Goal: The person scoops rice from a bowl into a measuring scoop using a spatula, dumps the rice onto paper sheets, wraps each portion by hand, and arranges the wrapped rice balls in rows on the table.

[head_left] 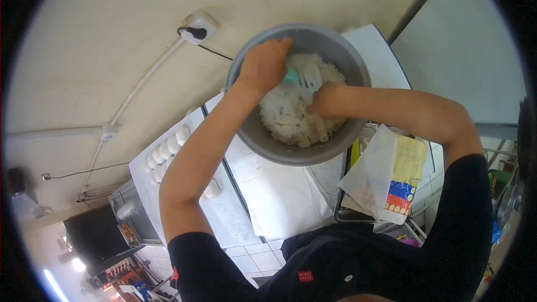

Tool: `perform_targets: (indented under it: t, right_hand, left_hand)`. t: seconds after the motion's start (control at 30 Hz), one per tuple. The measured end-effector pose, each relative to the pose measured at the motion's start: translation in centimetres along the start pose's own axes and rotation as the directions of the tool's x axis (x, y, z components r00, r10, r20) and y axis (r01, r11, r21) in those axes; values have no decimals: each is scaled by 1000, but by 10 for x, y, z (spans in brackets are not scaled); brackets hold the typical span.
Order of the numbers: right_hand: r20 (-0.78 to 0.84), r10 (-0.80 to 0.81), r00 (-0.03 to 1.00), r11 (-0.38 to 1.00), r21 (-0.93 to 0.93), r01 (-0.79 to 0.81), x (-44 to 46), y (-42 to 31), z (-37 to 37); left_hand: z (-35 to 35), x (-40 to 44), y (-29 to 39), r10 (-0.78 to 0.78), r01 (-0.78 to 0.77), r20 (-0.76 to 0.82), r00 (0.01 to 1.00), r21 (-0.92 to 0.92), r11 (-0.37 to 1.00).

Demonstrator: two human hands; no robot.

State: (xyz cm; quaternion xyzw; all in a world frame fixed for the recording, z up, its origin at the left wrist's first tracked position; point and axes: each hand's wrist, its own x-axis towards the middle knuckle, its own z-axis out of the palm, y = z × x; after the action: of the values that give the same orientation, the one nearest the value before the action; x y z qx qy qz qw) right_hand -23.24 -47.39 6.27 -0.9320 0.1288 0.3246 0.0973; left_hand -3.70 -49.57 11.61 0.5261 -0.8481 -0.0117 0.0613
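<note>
A deep grey bowl (246,126) holds a mound of white rice (282,109) with darker flecks. My left hand (264,66) reaches over the bowl's left side, its fingers closed round the teal end of a slotted spatula (307,85). The spatula's pale slotted blade points down into the rice. My right hand (329,100) is inside the bowl from the right, fingers curled against the rice beside the blade. Its fingertips are partly hidden, so I cannot see what is between them. A pale elongated piece (321,130) lies in the rice below the right hand.
White sheets (279,193) lie on the table in front of the bowl. Rows of white rounded pieces (168,148) sit at the left. On the right, a yellow, blue and red packet (405,182) and a translucent sheet (366,170) rest over a dark tray. A socket (198,25) is on the wall.
</note>
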Motion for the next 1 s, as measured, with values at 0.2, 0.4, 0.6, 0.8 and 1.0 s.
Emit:
perform_targets:
  t: [0.2, 0.4, 0.6, 0.8, 1.0]
  right_hand:
    - [477, -2, 879, 999, -42, 24, 50, 0, -3]
    - [418, 105, 902, 980, -197, -23, 71, -2, 11]
    - [260, 184, 948, 982, 2, -191, 36, 2, -11]
    - [-211, 561, 801, 747, 547, -379, -98, 15, -34]
    - [-656, 721, 224, 693, 684, -229, -124, 2, 10]
  left_hand:
    - [-26, -39, -19, -92, 99, -55, 994, 150, 984]
    - [1, -45, -21, -297, 268, 63, 953, 283, 921]
    - [48, -14, -11, -517, 426, 349, 782, 307, 851]
    - [59, 6, 3, -569, 415, 443, 693, 400, 817]
    - [80, -12, -42, -169, 58, 426, 889, 262, 963]
